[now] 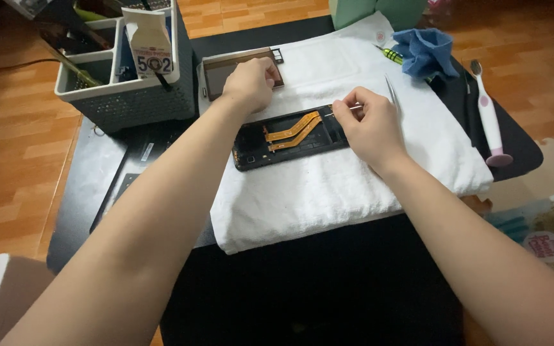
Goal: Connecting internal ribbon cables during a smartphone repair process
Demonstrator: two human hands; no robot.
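An opened black phone body (270,148) with two orange flex cables (293,131) lies on a white towel (328,186). My right hand (370,125) is closed on thin metal tweezers (392,93), its fingertips at the phone's right end. My left hand (249,83) rests knuckles-down on a brown phone panel (216,70) lying further back on the towel; whether it grips anything is hidden.
A grey storage basket (129,96) with tools and a small carton stands at the back left. A blue cloth (426,51), a green-handled screwdriver (391,56) and a white and pink brush (490,118) lie on the right of the black table (97,186).
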